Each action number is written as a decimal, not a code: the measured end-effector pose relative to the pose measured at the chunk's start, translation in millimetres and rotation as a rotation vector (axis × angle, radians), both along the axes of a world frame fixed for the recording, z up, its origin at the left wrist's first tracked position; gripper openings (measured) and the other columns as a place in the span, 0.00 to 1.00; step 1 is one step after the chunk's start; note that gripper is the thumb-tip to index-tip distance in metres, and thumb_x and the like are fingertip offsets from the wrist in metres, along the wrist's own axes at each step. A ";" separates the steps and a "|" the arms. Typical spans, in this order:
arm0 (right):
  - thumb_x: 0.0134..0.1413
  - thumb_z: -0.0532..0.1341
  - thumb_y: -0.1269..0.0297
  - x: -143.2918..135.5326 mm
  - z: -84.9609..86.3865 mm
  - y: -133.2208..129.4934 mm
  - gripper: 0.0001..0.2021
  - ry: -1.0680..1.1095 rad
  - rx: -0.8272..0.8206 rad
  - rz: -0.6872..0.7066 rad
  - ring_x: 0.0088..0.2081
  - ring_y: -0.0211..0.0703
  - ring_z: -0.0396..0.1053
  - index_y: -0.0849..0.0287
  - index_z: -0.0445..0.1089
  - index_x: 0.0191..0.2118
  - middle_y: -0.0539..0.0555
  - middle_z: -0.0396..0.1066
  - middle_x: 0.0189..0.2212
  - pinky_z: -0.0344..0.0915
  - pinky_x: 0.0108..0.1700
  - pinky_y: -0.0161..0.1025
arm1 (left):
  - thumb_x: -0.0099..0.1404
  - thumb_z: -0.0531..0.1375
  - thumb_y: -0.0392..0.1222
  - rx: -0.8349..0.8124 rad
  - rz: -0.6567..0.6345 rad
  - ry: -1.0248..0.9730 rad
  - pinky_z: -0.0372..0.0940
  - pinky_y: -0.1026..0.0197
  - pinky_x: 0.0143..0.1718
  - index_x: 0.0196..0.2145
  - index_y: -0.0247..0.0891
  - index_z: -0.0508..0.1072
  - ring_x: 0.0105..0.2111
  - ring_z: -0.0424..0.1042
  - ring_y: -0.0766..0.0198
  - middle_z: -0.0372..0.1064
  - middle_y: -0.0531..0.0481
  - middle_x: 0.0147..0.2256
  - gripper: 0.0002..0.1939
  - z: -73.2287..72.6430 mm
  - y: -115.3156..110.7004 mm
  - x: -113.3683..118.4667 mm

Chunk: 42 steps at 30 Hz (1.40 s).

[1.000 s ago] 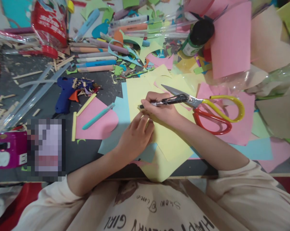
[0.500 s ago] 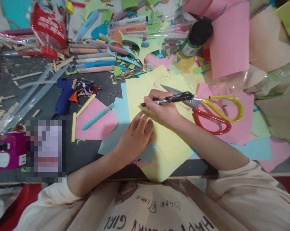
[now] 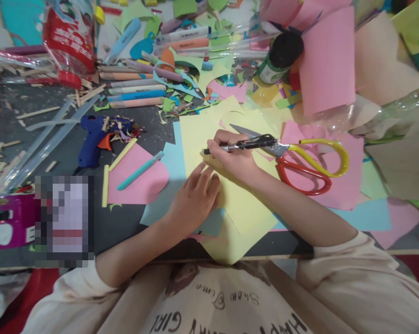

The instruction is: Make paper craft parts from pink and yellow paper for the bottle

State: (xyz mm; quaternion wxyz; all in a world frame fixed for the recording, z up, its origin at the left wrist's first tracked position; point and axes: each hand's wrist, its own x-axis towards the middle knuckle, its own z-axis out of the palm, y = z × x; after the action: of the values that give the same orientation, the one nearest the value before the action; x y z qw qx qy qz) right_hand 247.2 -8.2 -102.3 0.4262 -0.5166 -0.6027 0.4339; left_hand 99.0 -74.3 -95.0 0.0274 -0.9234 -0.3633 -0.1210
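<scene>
A black pen [image 3: 246, 144] is gripped in my right hand [image 3: 232, 155], its tip end low over a yellow sheet of paper [image 3: 204, 127]. Fingers outstretched, my left hand [image 3: 198, 192] rests flat on the lower left part of the yellow paper and the blue paper under it. Just beyond my right wrist lie open scissors [image 3: 282, 148] with one yellow and one red handle. Left of my left hand, a pink paper shape [image 3: 145, 176] carries a teal stick-like piece [image 3: 140, 170] and has yellow paper strips [image 3: 123, 154] along its edge.
A blue glue gun [image 3: 91, 139] lies at left among wood bits and clear glue sticks [image 3: 56, 139]. Several markers [image 3: 136, 95] and paper scraps cover the back. A red-labelled bottle [image 3: 68, 41] and a black-capped green bottle [image 3: 282, 55] stand there. Pink card [image 3: 329, 65] rises at right.
The whole view has shifted slightly. My hands and the pen keep nearly the same place on the yellow paper.
</scene>
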 end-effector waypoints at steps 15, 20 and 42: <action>0.52 0.59 0.68 0.3 0.2 1.9 0.18 -0.057 -0.071 -0.051 0.22 0.34 0.54 0.55 0.52 0.17 0.44 0.54 0.16 0.53 0.27 0.37 | 0.69 0.52 0.34 0.000 0.004 0.009 0.72 0.50 0.50 0.46 0.25 0.71 0.54 0.71 0.46 0.72 0.32 0.46 0.13 0.3 -0.2 -0.2; 0.50 0.60 0.71 -1.1 -1.2 0.6 0.18 -0.024 -0.033 -0.074 0.22 0.33 0.53 0.55 0.51 0.17 0.43 0.52 0.16 0.52 0.26 0.36 | 0.68 0.53 0.33 -0.067 0.006 -0.003 0.71 0.49 0.52 0.48 0.25 0.71 0.56 0.70 0.44 0.72 0.31 0.47 0.13 0.7 -0.7 -0.2; 0.56 0.60 0.69 6.4 2.9 9.1 0.18 0.173 -0.116 -0.101 0.17 0.30 0.57 0.56 0.57 0.17 0.43 0.60 0.14 0.58 0.23 0.34 | 0.69 0.51 0.34 -0.011 0.001 0.075 0.69 0.52 0.54 0.46 0.27 0.70 0.57 0.70 0.47 0.70 0.29 0.56 0.12 3.9 -0.2 0.5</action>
State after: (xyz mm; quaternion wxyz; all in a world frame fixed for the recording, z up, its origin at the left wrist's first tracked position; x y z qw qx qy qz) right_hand 253.6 1.0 -99.4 0.4674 -0.5308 -0.5107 0.4889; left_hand 99.5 -74.4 -91.1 0.0362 -0.9271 -0.3633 -0.0845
